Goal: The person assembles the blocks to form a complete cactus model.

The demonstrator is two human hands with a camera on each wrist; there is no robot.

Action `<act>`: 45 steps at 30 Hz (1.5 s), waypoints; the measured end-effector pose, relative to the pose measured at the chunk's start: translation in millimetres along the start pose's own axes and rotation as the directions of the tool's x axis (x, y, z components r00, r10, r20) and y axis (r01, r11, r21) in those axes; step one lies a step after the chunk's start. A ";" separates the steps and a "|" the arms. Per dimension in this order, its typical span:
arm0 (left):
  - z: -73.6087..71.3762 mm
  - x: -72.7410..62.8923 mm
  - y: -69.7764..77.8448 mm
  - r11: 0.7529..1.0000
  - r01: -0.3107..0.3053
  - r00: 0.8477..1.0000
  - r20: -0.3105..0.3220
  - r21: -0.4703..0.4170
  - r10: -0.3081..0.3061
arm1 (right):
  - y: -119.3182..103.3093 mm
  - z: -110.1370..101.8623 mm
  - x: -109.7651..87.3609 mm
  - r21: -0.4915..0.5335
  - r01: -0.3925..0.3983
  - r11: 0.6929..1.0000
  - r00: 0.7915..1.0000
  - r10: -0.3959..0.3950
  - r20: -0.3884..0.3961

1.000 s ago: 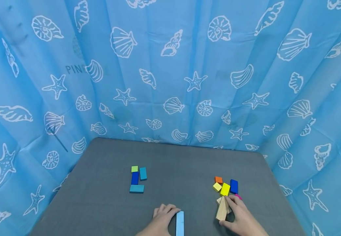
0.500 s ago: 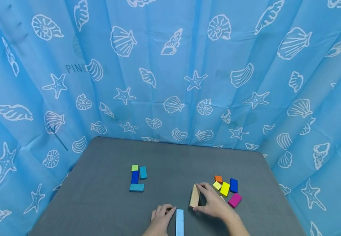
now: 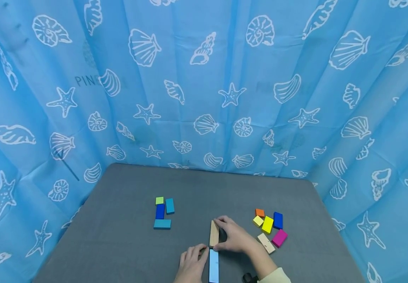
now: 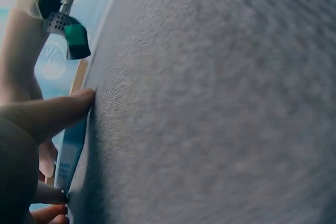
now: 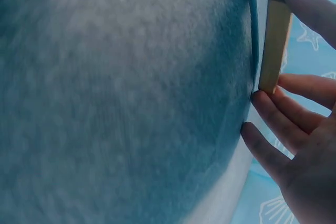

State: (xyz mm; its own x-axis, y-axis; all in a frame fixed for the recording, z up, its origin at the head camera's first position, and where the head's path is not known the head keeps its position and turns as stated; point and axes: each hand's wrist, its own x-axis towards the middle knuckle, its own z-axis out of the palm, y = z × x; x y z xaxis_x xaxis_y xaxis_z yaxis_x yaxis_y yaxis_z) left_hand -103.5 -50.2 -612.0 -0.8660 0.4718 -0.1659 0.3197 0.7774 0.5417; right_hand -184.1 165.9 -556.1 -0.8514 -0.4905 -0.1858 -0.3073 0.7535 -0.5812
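A long light blue block (image 3: 214, 265) lies on the grey table at the front middle. My left hand (image 3: 192, 262) rests along its left side, thumb and fingertips at the block's edge in the left wrist view. A plain wooden block (image 3: 214, 234) stands on its narrow side at the far end of the light blue block, in line with it. My right hand (image 3: 235, 237) pinches this wooden block by its two ends, thumb near the light blue block and fingers at the far end. The right wrist view also shows the wooden block (image 5: 274, 43) between thumb and fingers.
Off to the right lie an orange block (image 3: 259, 212), two yellow ones, a dark blue block (image 3: 278, 220), a magenta block (image 3: 279, 238) and another wooden block (image 3: 266, 243). On the left sit teal blocks (image 3: 162, 224), a dark blue one and a lime cube (image 3: 159, 200). A shell-patterned curtain (image 3: 204, 98) hangs behind.
My right hand has carried the wooden block leftward from the right-hand group to the end of the light blue block. The second wooden block is now uncovered. My left hand stays beside the light blue block.
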 end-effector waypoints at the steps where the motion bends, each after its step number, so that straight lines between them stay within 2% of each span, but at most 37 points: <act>1: 0.0 0.3 0.4 1.000 0.004 1.000 0.002 0.014 -0.004 | -0.9 0.3 0.4 -0.007 -0.001 1.000 1.000 0.001 0.006; 6: -0.1 1.9 3.2 0.998 0.028 1.000 0.010 0.060 -0.029 | -1.7 1.2 -0.4 -0.020 0.013 1.000 1.000 -0.013 0.012; 32: 4.0 3.2 9.6 0.990 0.123 0.986 0.104 0.069 -0.130 | 8.2 4.2 -3.1 0.043 0.005 0.999 1.000 -0.006 0.014; 39: 6.4 2.1 12.5 0.989 0.133 0.989 0.051 0.066 -0.137 | 9.1 3.4 -4.1 0.047 0.017 0.999 1.000 -0.017 0.010; 42: 4.6 2.7 15.5 0.988 0.153 0.988 0.007 0.007 -0.153 | 9.7 2.0 -6.4 0.068 0.030 0.997 1.000 -0.029 -0.013; 44: 1.2 4.7 14.9 0.990 0.132 0.990 -0.036 -0.051 -0.134 | 10.2 0.1 -9.1 0.087 0.037 0.996 0.999 -0.034 -0.034; 45: -0.5 6.1 13.8 0.992 0.102 0.992 -0.070 -0.074 -0.107 | 10.5 -0.8 -10.5 0.087 0.045 0.995 0.998 -0.040 -0.054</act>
State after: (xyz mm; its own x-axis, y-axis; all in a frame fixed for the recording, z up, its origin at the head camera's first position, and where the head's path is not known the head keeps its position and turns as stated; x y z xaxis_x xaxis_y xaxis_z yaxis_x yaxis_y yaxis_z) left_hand -104.5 -36.8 -605.2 -0.9200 0.3556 -0.1646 0.2006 0.7882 0.5818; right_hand -178.7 179.3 -559.6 -0.8600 -0.4961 -0.1192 -0.3072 0.6900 -0.6554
